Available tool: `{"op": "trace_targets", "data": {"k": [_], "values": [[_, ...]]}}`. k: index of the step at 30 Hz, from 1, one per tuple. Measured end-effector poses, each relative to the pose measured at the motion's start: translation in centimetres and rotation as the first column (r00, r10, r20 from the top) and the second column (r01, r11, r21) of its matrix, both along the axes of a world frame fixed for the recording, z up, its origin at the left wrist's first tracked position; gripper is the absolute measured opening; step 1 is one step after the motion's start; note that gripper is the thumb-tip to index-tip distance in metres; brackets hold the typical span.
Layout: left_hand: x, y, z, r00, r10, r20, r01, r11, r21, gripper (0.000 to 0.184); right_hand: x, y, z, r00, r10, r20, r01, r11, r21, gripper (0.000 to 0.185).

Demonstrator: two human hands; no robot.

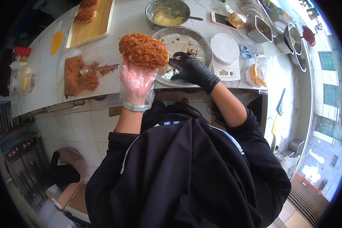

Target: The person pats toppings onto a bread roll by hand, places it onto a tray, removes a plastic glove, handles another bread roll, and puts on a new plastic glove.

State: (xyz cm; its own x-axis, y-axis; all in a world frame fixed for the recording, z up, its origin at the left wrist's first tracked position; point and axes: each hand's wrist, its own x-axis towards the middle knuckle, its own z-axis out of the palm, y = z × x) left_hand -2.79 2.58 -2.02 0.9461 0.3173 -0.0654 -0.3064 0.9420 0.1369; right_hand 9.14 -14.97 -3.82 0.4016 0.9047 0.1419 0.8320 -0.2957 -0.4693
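A bread bun coated in brown floss-like crumbs (143,50) rests on the palm and fingers of my left hand (136,81), which wears a clear plastic glove. My right hand (192,70), in a black glove, hovers over a round foil pan (207,49) with its fingers apart, close to the bun's right end. Loose brown crumbs lie in the pan. Left of my left hand, a bag of brown floss (74,78) lies spread on the counter, with a metal spoon (106,69) in it.
Behind the pan stands a metal bowl (150,11) of yellow cream. A white scale (226,49), blue scissors (247,52) and a phone (221,19) lie to the right. At the back left, a wooden tray (89,34) holds coated buns; nearby is an orange-yellow spatula (56,41).
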Motion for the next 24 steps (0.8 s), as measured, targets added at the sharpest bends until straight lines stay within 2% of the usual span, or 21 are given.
{"op": "trace_targets", "data": {"k": [1,2,5,6,9,10,11,13,15,17,19,21,22,24], "values": [[0.2,-0.2,-0.1,1.000,0.005,-0.022,-0.004,1.000,0.010,0.049,-0.3,0.2,-1.0,0.992,0.082,0.094,-0.081,0.997,-0.012,0.047],[0.3,-0.3,-0.2,0.999,0.012,-0.045,-0.012,1.000,0.020,0.049,-0.4,0.5,-1.8,0.997,0.076,-0.022,-0.076,0.997,0.033,0.039],[0.6,-0.2,-1.0,1.000,-0.021,-0.023,0.020,0.999,-0.038,0.050,-1.1,0.9,-2.6,0.974,-0.061,-0.219,0.053,0.998,-0.042,0.018],[0.7,-0.3,-0.7,1.000,-0.028,-0.004,0.028,0.999,-0.046,0.050,-1.2,1.1,-2.4,0.998,-0.005,-0.060,0.012,0.992,0.122,0.012],[0.8,-1.0,0.1,0.999,-0.025,-0.046,0.024,1.000,-0.018,0.051,0.0,0.3,0.0,0.853,-0.316,-0.415,0.235,0.943,-0.235,0.022],[0.8,-1.2,0.1,0.999,-0.044,-0.004,0.044,0.999,-0.008,0.052,0.3,-0.3,1.0,0.777,-0.418,-0.470,0.388,0.907,-0.165,0.019],[0.9,-1.5,0.2,0.999,-0.046,-0.014,0.046,0.999,-0.004,0.052,2.0,-1.4,0.9,0.892,-0.330,-0.309,0.342,0.940,-0.018,0.019],[1.1,-2.3,0.9,0.998,-0.054,-0.038,0.054,0.999,0.001,0.053,3.9,-2.1,3.7,0.748,-0.327,-0.577,0.408,0.913,0.012,0.019],[1.3,-3.2,1.4,0.995,-0.080,-0.064,0.079,0.997,-0.013,0.055,4.2,-1.9,7.2,0.687,-0.183,-0.703,0.375,0.918,0.127,0.020],[1.7,-4.2,1.6,0.993,-0.087,-0.083,0.087,0.996,-0.008,0.056,4.0,-0.8,10.7,0.785,-0.131,-0.606,0.234,0.968,0.094,0.019],[2.0,-4.8,1.6,0.989,-0.149,-0.023,0.149,0.989,0.014,0.058,2.9,0.8,12.1,0.888,-0.008,-0.460,0.092,0.983,0.159,0.019],[2.2,-5.4,2.2,0.982,-0.186,-0.001,0.186,0.982,-0.010,0.059,1.8,2.3,12.9,0.969,0.051,-0.240,-0.022,0.992,0.122,0.021],[2.3,-5.6,2.5,0.982,-0.190,-0.013,0.190,0.981,0.030,0.062,1.0,2.9,13.2,0.975,-0.007,-0.221,0.021,0.998,0.062,0.018],[2.4,-5.7,2.2,0.979,-0.202,0.011,0.202,0.979,-0.013,0.060,0.5,3.9,12.9,0.993,-0.012,-0.119,0.013,1.000,0.005,0.016]]}}
